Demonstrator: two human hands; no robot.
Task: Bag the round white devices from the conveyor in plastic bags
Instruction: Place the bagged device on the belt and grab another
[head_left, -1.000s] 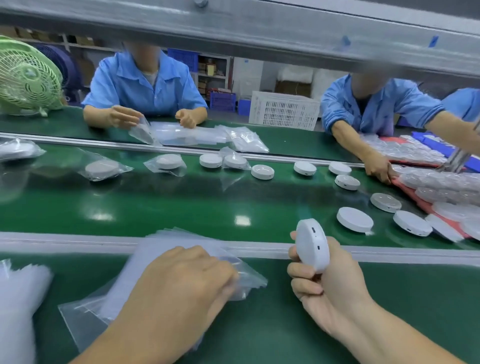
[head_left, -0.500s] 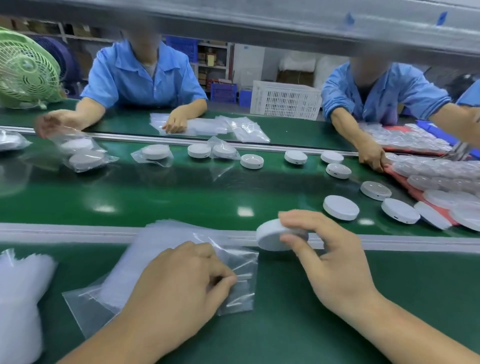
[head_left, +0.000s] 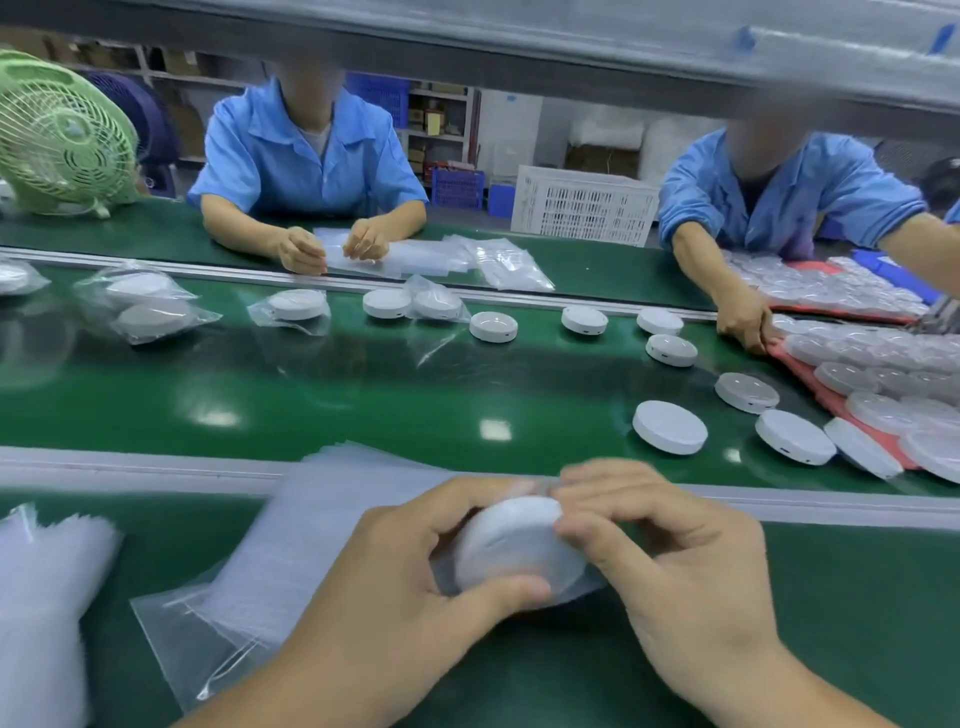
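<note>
Both my hands hold one round white device (head_left: 514, 545) above the near green ledge. My left hand (head_left: 410, 587) grips it from the left, thumb under its front edge. My right hand (head_left: 670, 566) curls its fingers over the right rim. Clear plastic film wraps part of the device; how far it sits inside a bag I cannot tell. A stack of clear plastic bags (head_left: 311, 535) lies just left of my hands. Several bare white devices (head_left: 670, 426) rest on the green conveyor (head_left: 363, 405) beyond.
Bagged devices (head_left: 150, 312) lie on the belt's left part. A red tray (head_left: 831, 400) heaped with devices sits at right. Two people in blue shirts work across the belt. A green fan (head_left: 57, 140) stands far left, and a white plastic heap (head_left: 41, 597) lies at near left.
My right hand brought the device from the belt's edge down to my left hand, which lifted off the bag stack. Now both hands hold it with plastic around it. Items on the belt drifted left.
</note>
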